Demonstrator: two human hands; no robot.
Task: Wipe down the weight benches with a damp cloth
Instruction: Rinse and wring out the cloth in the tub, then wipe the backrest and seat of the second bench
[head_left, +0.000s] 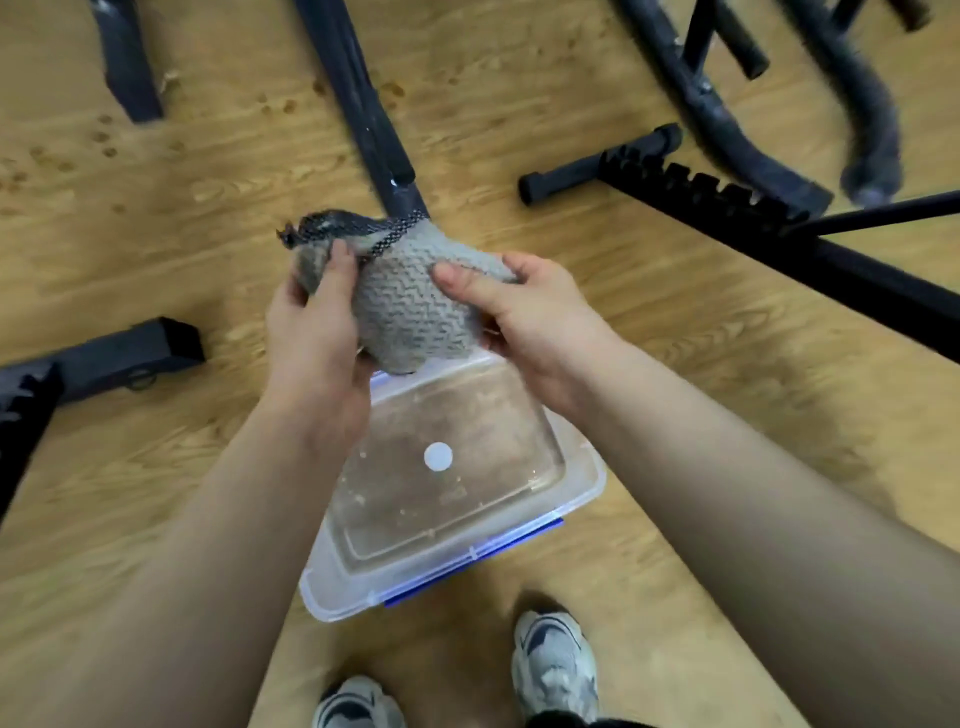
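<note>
While bunched, cloth (410, 306) between fingers (457, 280)

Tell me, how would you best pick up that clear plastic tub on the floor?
Take the tub by its long rims, one hand on each side, coming down from above. It sits open and level on the floor below the cloth, apparently holding liquid, so a balanced two-sided grip should keep it from tipping.

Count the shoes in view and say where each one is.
2. One shoe stands on the wooden floor right of the plastic tub, near its front corner. The other shoe is at the bottom edge, below the tub, partly cut off by the frame.
</note>
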